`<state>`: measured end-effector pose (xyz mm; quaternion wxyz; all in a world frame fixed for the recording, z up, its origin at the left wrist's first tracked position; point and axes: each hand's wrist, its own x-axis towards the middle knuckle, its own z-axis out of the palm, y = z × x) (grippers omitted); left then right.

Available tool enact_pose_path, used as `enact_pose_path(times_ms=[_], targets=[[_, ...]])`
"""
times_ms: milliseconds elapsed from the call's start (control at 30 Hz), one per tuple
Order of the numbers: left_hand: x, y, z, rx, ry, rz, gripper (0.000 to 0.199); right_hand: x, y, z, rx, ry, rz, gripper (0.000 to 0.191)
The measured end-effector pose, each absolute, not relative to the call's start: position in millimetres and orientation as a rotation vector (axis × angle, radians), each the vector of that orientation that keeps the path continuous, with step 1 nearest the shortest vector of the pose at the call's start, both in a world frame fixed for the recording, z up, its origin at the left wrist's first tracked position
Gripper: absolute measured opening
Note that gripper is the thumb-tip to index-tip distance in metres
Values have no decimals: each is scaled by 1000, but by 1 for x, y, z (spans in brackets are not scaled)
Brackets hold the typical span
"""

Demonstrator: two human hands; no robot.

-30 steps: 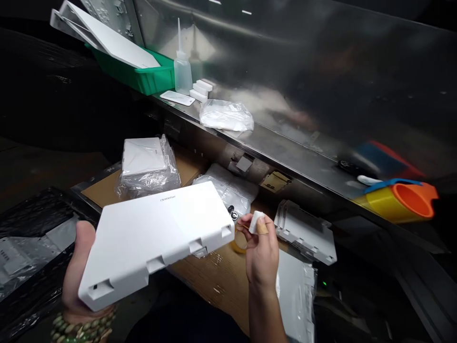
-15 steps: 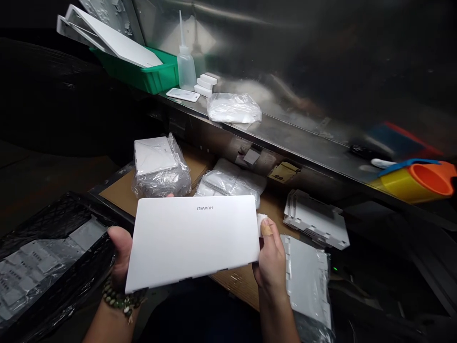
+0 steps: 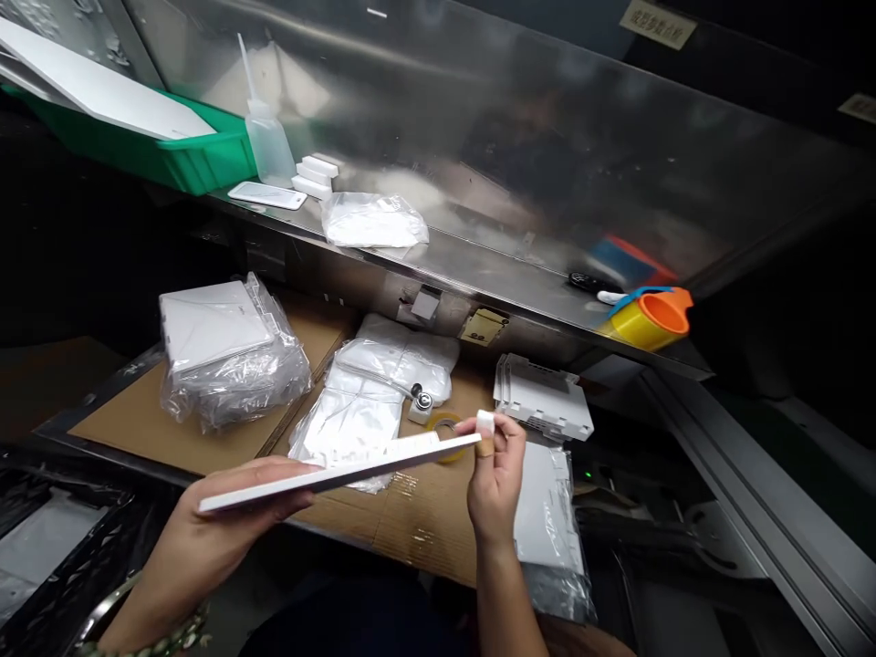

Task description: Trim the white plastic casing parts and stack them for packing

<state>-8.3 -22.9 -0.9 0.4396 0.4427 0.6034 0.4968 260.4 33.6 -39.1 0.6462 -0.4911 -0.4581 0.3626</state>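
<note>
Place: we take this for a factory workshop, one work station in it.
Steel: a scuffed metal wall panel [image 3: 438,119] backs a long metal shelf [image 3: 479,274], plain industrial fittings.
Desk [image 3: 88,400]: we see its top laid with cardboard sheets [image 3: 123,424], a roll of yellow tape [image 3: 448,453] and bagged white panels [image 3: 219,324] on it.
Shelf stock: green plastic bin [image 3: 205,164] loaded with large white plates [image 3: 116,91], spouted squeeze bottle [image 3: 272,151], small white blocks [image 3: 313,178].
Signage: a label plate [image 3: 658,24] with printed characters, high up.
Right side: heavy metal rails [image 3: 773,511] and a small green light [image 3: 589,474], machinery as we read it.
</note>
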Motion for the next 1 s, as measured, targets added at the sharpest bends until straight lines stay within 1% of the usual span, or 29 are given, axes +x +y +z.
enact_pose_path(times_ms=[67, 100, 167, 233, 300, 467, 633, 733, 767, 800, 867, 900, 933, 967, 1000], targets=[[-3, -20, 6, 1339, 1361, 1259, 11, 267, 34, -35, -1144, -957, 774, 26], [-2, -18, 9, 1412, 1312, 1258, 10, 270, 34, -32, -1141, -903, 814, 25], [-2, -13, 12, 1519, 1246, 1246, 13, 275, 33, -27, -1097, -815, 995, 27], [-1, -9, 15, 1580, 1200, 1239, 11, 277, 31, -22, -1047, -765, 1168, 29], [1, -7, 16, 1609, 1163, 1241, 9, 277, 28, -19, -1024, -743, 1248, 31], [5, -7, 16, 1652, 1118, 1224, 9, 274, 22, -17, -1010, -729, 1286, 33], [0, -9, 7, 1688, 1147, 1235, 8, 275, 22, -16, -1031, -674, 1324, 41], [-3, -10, -1, 1677, 1139, 1222, 9, 274, 24, -17, -1022, -648, 1335, 37], [-3, -11, -4, 1690, 1111, 1221, 14, 274, 24, -17, -1011, -639, 1336, 34], [-2, -13, -6, 1698, 1070, 1244, 26, 273, 24, -18, -1000, -628, 1333, 33], [5, -15, -7, 1591, 986, 1402, 64, 271, 22, -19, -973, -618, 1301, 39], [9, -16, -6, 1429, 963, 1536, 81, 269, 21, -19, -958, -628, 1267, 42], [14, -17, -4, 1188, 949, 1660, 89, 268, 20, -20, -944, -650, 1219, 41], [17, -16, -2, 904, 928, 1721, 89, 267, 18, -20, -930, -680, 1167, 37], [20, -15, 1, 637, 888, 1703, 82, 266, 17, -21, -919, -716, 1117, 31]])
